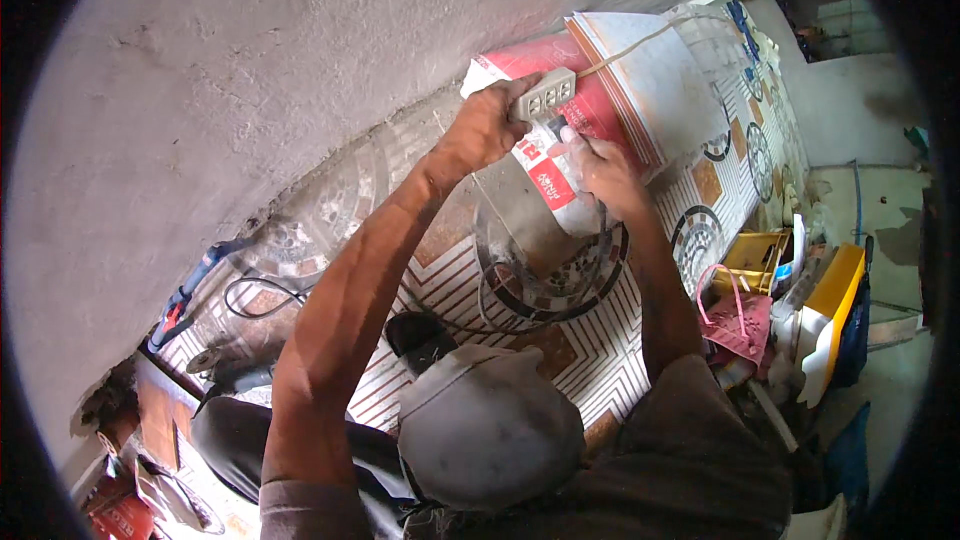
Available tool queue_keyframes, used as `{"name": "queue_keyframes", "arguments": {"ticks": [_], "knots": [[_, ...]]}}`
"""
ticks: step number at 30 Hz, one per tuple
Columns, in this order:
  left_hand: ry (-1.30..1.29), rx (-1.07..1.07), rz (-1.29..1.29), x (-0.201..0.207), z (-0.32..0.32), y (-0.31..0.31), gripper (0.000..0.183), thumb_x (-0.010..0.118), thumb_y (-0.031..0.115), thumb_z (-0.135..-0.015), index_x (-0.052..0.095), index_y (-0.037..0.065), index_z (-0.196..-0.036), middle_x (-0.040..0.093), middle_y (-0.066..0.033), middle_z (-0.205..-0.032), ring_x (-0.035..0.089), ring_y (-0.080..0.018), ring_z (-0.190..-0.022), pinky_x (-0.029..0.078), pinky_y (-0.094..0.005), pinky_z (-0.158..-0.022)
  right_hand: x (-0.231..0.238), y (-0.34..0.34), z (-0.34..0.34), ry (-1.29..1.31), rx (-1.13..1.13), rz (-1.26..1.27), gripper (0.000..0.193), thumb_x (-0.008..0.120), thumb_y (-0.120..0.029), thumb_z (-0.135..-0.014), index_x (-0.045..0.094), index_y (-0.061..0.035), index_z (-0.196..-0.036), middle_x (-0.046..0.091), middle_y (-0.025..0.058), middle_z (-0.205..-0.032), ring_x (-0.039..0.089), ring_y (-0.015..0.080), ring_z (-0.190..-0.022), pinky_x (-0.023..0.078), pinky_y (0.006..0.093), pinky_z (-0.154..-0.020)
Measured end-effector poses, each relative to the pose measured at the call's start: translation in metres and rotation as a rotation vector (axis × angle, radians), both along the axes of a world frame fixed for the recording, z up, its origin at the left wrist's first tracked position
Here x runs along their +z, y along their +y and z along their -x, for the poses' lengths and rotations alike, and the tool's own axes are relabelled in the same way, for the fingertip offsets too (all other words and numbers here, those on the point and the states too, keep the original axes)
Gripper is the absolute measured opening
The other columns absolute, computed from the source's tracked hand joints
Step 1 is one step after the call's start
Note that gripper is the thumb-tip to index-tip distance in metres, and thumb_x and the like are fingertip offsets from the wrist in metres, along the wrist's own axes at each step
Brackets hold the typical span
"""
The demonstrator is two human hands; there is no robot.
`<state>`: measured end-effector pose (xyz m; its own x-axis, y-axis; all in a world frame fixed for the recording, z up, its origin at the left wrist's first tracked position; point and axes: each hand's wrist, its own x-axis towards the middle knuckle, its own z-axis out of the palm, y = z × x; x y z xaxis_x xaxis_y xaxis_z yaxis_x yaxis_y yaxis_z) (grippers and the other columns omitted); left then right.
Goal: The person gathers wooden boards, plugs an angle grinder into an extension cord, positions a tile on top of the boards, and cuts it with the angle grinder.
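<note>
My left hand (485,125) is closed around a white power strip (548,93) with several sockets and a pale cord leading off to the upper right. Just below it, my right hand (608,175) has its thumb and fingers pinched on a small dark plug (556,126), partly hidden by the fingers. The plug is close to the strip, but I cannot tell whether they touch. A black cable (482,290) loops over the floor up to my right hand. Beneath both hands lies a red and white cement bag (550,185).
Behind my hands, a white and brown sheet stack (660,90) lies against red bags by the rough wall (250,70). A pink bag (738,325) and yellow containers (835,290) crowd the right. Blue pipe (195,285) runs at left; a grey cap (490,425) blocks the lower middle.
</note>
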<state>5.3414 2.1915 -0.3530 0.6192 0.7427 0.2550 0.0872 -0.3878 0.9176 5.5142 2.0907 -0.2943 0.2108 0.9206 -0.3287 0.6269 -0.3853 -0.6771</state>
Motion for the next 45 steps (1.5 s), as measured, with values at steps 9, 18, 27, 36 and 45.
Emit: {"name": "queue_keyframes", "arguments": {"ticks": [9, 18, 27, 36, 45], "knots": [[0.079, 0.019, -0.145, 0.004, 0.004, -0.009, 0.064, 0.063, -0.004, -0.076, 0.045, 0.011, -0.136, 0.062, -0.0201, -0.109, 0.063, -0.0313, -0.098, 0.05, -0.0387, -0.084, 0.009, 0.011, 0.001, 0.247, -0.087, 0.234, 0.045, 0.05, -0.048, -0.094, 0.065, -0.005, -0.091, 0.036, -0.0076, -0.058, 0.034, 0.006, -0.045, 0.03, 0.0251, -0.041], [0.033, 0.068, -0.177, -0.006, 0.0, -0.01, 0.063, 0.066, 0.001, -0.074, 0.044, 0.002, -0.134, 0.059, -0.0255, -0.114, 0.062, -0.0366, -0.1, 0.05, -0.0398, -0.083, 0.015, 0.019, -0.007, 0.197, 0.003, 0.318, 0.053, 0.048, -0.052, -0.093, 0.065, -0.0022, -0.086, 0.031, -0.007, -0.053, 0.032, 0.0064, -0.042, 0.028, 0.0256, -0.038], [0.013, 0.099, -0.166, -0.005, -0.001, -0.01, 0.059, 0.063, 0.003, -0.075, 0.046, 0.001, -0.132, 0.059, -0.0269, -0.113, 0.06, -0.0382, -0.102, 0.049, -0.04, -0.086, 0.002, 0.025, -0.008, 0.145, -0.001, 0.274, 0.055, 0.046, -0.054, -0.093, 0.064, -0.0024, -0.085, 0.034, -0.0053, -0.051, 0.035, 0.0085, -0.041, 0.029, 0.0279, -0.037], [0.16, 0.124, 0.105, 0.02, -0.003, -0.012, 0.06, 0.063, 0.005, -0.071, 0.049, 0.002, -0.129, 0.062, -0.0238, -0.106, 0.062, -0.0347, -0.098, 0.049, -0.0387, -0.085, 0.0, 0.041, 0.003, -0.057, 0.138, 0.19, 0.049, 0.04, -0.046, -0.097, 0.062, -0.0031, -0.086, 0.042, 0.0001, -0.053, 0.042, 0.0104, -0.045, 0.035, 0.0299, -0.041], [0.076, 0.273, 0.246, -0.021, -0.007, 0.004, 0.087, 0.067, 0.011, -0.075, 0.018, 0.003, -0.146, 0.056, -0.0232, -0.123, 0.06, -0.0313, -0.106, 0.049, -0.0369, -0.083, -0.029, 0.073, 0.018, -0.21, 0.075, -0.062, 0.04, 0.049, -0.037, -0.092, 0.064, -0.0012, -0.105, 0.066, 0.0221, -0.095, 0.064, 0.0345, -0.09, 0.047, 0.0406, -0.083]]}}
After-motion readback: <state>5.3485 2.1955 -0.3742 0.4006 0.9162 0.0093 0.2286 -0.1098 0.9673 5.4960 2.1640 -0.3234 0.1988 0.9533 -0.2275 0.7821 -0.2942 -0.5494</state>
